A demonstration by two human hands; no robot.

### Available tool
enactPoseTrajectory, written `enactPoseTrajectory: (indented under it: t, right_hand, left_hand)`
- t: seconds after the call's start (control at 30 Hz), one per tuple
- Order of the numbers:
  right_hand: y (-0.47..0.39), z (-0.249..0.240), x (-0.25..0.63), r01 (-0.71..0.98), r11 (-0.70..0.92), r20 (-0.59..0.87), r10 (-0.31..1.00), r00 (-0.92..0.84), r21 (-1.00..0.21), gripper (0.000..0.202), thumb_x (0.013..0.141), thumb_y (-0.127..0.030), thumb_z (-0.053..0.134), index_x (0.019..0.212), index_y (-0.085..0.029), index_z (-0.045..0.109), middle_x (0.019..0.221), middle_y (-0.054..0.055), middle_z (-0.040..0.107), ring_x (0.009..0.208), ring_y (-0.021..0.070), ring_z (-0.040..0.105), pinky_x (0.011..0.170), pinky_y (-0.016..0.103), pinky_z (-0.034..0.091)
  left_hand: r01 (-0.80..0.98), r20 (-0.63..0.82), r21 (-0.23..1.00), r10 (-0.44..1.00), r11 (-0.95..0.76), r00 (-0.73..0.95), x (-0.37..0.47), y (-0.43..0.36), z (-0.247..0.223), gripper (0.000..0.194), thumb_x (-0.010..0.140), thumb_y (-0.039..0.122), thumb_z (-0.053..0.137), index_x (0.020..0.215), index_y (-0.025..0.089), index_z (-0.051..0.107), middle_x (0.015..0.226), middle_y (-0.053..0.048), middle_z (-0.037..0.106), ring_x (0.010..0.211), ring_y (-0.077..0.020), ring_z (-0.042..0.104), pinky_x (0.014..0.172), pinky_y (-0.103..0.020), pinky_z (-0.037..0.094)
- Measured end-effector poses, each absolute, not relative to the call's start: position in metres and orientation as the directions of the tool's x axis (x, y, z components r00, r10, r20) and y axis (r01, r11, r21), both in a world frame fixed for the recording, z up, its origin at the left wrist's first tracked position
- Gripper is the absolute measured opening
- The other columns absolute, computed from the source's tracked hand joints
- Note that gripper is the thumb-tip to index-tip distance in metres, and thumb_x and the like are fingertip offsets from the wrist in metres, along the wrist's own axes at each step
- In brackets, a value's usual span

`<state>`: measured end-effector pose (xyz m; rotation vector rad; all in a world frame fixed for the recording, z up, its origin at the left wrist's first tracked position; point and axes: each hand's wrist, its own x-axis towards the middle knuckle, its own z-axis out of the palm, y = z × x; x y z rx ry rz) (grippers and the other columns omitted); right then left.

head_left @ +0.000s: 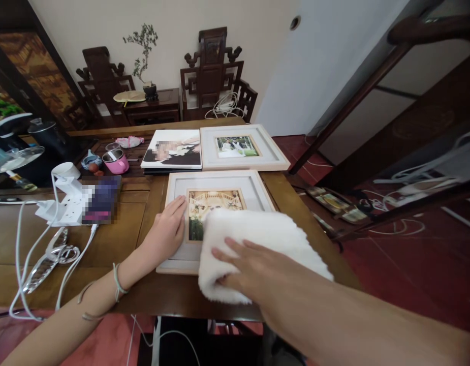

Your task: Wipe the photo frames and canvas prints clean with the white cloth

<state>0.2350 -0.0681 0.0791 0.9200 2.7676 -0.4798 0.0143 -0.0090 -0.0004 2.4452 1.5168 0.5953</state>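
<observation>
A picture frame (214, 179) with a pale wood border and a small photo inside lies flat near the table's front edge. On its left side rests my left hand (169, 229), fingers stretched out against the glass. My right hand (248, 267) presses on a fluffy white cloth (269, 231), its fingertips sunk into the pile. The cloth covers the frame's lower right part and hangs past it over the table. Behind it lie a second picture frame (271, 158) with an outdoor photo and, to its left, a photo panel (174, 133) stacked on something dark.
On the left of the wooden table (131, 249) are a white power strip (69, 206) with cables, a phone (101, 201), a silver tool (54, 254) and a pink mug (116, 162). Beyond stand carved chairs (212, 71) and a potted plant (149, 89).
</observation>
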Motion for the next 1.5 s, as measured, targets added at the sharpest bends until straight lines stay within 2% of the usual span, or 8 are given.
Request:
enactPoseTrajectory:
  t: [0.17,0.37,0.5,0.63,0.8,1.0,1.33,1.5]
  right_hand:
    - [-0.063,0.073,0.224,0.619,0.755,-0.248,0.57,-0.783,-0.218,0.061,0.062,-0.005,0.07,0.12,-0.023,0.065,0.146,0.012,0.045,0.134,0.0385,0.037,0.104,0.05,0.04]
    - [0.015,0.048,0.22,0.719,0.683,-0.02,0.727,-0.687,0.126,0.056,0.078,0.004,0.049,0.131,-0.013,0.057,0.152,0.015,0.032,0.14,0.0379,0.022,0.111,0.055,0.027]
    - [0.048,0.043,0.22,0.696,0.678,-0.023,0.72,-0.694,0.237,0.047,0.083,0.001,0.045,0.126,-0.011,0.06,0.152,0.014,0.032,0.14,0.0397,0.022,0.11,0.058,0.026]
    - [0.029,0.053,0.223,0.596,0.785,-0.1,0.615,-0.782,0.168,0.055,0.077,0.004,0.047,0.127,-0.014,0.06,0.15,0.014,0.037,0.139,0.0383,0.027,0.106,0.057,0.032]
    - [-0.03,0.075,0.231,0.569,0.813,-0.225,0.536,-0.814,-0.125,0.057,0.068,0.004,0.052,0.118,-0.02,0.066,0.144,0.012,0.047,0.134,0.0357,0.038,0.102,0.054,0.039]
    - [-0.059,0.085,0.241,0.486,0.801,-0.133,0.471,-0.872,-0.35,0.047,0.065,0.002,0.052,0.097,-0.026,0.071,0.132,0.002,0.06,0.125,0.0263,0.05,0.101,0.042,0.043]
    - [0.017,0.045,0.216,0.629,0.763,0.0,0.636,-0.772,0.147,0.052,0.079,0.001,0.051,0.129,-0.014,0.058,0.151,0.014,0.034,0.139,0.0361,0.026,0.11,0.054,0.029]
    - [0.054,0.04,0.196,0.624,0.742,0.035,0.636,-0.771,0.243,0.045,0.079,-0.006,0.06,0.123,-0.014,0.063,0.151,0.017,0.034,0.139,0.0393,0.026,0.109,0.057,0.028]
  left_hand:
    - [0.81,0.228,0.368,0.888,-0.457,0.398,0.014,-0.008,-0.002,0.046,0.094,0.017,0.032,0.138,0.009,0.042,0.147,-0.018,0.042,0.138,-0.0268,0.036,0.112,-0.051,0.035]
    - [0.8,0.226,0.382,0.886,-0.463,0.405,0.014,-0.007,-0.001,0.046,0.094,0.017,0.033,0.138,0.009,0.043,0.147,-0.018,0.042,0.138,-0.028,0.036,0.111,-0.053,0.036]
    - [0.796,0.224,0.399,0.89,-0.455,0.397,0.013,-0.007,0.0,0.045,0.095,0.018,0.033,0.137,0.008,0.044,0.146,-0.019,0.043,0.138,-0.0277,0.037,0.111,-0.052,0.036]
    - [0.787,0.248,0.403,0.884,-0.466,0.397,0.012,-0.007,-0.002,0.045,0.095,0.018,0.033,0.137,0.011,0.044,0.146,-0.017,0.043,0.138,-0.0271,0.038,0.111,-0.053,0.036]
    - [0.791,0.247,0.4,0.886,-0.462,0.393,0.014,-0.008,-0.002,0.045,0.095,0.018,0.032,0.138,0.012,0.043,0.146,-0.016,0.043,0.138,-0.0264,0.037,0.112,-0.051,0.035]
    - [0.804,0.231,0.393,0.894,-0.447,0.384,0.015,-0.008,0.0,0.045,0.094,0.016,0.032,0.138,0.011,0.043,0.146,-0.017,0.043,0.138,-0.0268,0.037,0.113,-0.051,0.034]
    - [0.769,0.273,0.46,0.895,-0.444,0.353,0.015,-0.008,0.0,0.045,0.097,0.019,0.027,0.138,0.01,0.042,0.146,-0.018,0.044,0.138,-0.0255,0.037,0.113,-0.051,0.033]
    - [0.717,0.366,0.52,0.88,-0.464,0.304,0.016,-0.006,0.005,0.045,0.1,0.03,0.025,0.141,0.014,0.037,0.146,-0.016,0.044,0.139,-0.0222,0.036,0.115,-0.046,0.03]
